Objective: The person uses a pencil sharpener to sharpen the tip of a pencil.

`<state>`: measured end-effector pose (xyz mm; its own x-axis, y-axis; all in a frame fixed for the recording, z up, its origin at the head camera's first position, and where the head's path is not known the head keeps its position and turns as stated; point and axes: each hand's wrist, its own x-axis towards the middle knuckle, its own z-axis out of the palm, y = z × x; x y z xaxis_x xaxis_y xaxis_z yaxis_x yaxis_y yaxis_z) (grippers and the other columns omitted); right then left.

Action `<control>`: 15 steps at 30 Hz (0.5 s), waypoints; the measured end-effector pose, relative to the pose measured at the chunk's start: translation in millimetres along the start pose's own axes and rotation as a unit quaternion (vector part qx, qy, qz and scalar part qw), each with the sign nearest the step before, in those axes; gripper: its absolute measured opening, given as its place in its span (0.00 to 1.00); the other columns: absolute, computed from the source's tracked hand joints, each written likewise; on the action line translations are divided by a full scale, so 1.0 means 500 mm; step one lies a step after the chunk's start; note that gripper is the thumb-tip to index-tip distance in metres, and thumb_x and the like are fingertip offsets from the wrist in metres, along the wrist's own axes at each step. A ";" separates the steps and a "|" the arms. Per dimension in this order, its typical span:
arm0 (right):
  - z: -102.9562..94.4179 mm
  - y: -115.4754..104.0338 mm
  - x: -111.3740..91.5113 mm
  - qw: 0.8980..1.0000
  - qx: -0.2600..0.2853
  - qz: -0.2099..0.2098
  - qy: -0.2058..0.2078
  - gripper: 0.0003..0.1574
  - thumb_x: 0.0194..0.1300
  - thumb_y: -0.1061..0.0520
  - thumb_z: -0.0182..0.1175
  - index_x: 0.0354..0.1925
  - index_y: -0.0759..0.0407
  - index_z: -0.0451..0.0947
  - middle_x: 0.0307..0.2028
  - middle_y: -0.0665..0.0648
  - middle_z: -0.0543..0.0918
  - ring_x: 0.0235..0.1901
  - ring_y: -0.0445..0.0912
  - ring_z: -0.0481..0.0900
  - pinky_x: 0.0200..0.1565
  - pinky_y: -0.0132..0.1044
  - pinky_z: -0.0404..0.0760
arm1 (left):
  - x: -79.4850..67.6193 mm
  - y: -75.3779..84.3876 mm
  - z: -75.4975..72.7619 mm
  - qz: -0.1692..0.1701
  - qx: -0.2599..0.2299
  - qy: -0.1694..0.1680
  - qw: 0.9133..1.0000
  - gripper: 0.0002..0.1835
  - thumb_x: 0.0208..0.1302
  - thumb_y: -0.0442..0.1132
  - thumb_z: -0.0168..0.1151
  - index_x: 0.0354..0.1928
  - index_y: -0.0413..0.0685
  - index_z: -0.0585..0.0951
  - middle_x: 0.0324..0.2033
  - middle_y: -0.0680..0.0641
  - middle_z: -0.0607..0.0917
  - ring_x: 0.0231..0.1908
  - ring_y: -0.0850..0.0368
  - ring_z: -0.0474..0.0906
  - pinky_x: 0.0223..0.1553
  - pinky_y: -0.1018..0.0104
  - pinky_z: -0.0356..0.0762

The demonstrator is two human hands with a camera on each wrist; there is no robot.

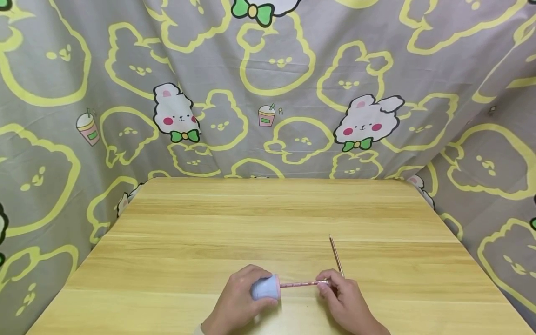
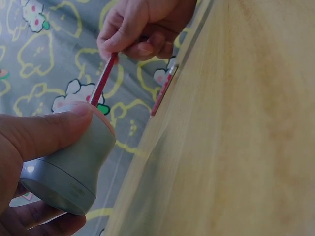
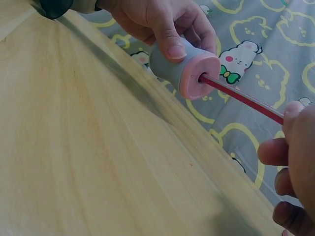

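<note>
My left hand (image 1: 240, 298) grips a light blue pencil sharpener (image 1: 265, 287), its fingers and thumb wrapped around the body. The sharpener lies sideways, its pink end (image 3: 199, 77) facing right with a round hole in it. A red patterned pencil (image 1: 298, 284) has one end in that hole, and its shaft runs straight out to the right. At the pencil's other end, my right hand (image 1: 347, 298) pinches it between thumb and fingers. The pencil's tip is hidden inside the sharpener. Both hands are just above the near part of the table.
A second pencil (image 1: 335, 255) lies on the wooden table (image 1: 259, 214), just beyond my right hand, which overlaps its near end in the head view. A grey curtain (image 1: 293, 107) with yellow and white cartoon animals hangs behind the table and on both sides.
</note>
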<state>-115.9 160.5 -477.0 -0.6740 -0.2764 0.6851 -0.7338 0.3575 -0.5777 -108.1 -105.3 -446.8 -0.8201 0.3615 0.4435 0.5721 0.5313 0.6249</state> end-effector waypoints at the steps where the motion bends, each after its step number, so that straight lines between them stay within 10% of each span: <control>1: -0.001 0.001 -0.001 1.000 -0.003 0.001 -0.001 0.20 0.53 0.79 0.61 0.36 0.57 0.75 0.18 0.45 0.73 0.18 0.27 0.61 0.18 0.18 0.61 | 0.000 0.000 0.000 0.000 0.000 0.000 1.000 0.22 0.46 0.43 0.78 0.44 0.47 0.82 0.41 0.54 0.82 0.38 0.61 0.77 0.32 0.71 0.77; 15: -0.006 -0.001 0.000 1.000 -0.003 0.010 0.000 0.15 0.58 0.73 0.62 0.26 0.53 0.77 0.16 0.40 0.71 0.18 0.26 0.62 0.18 0.18 0.63 | 0.000 0.005 -0.003 -0.005 -0.008 -0.004 1.000 0.22 0.47 0.43 0.78 0.44 0.45 0.82 0.41 0.53 0.83 0.38 0.60 0.78 0.33 0.71 0.78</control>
<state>-115.5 163.1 -475.3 -0.6884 -0.2688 0.6737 -0.7198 0.3677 -0.5888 -106.7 -105.3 -444.3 -0.8258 0.3624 0.4322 0.5640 0.5230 0.6391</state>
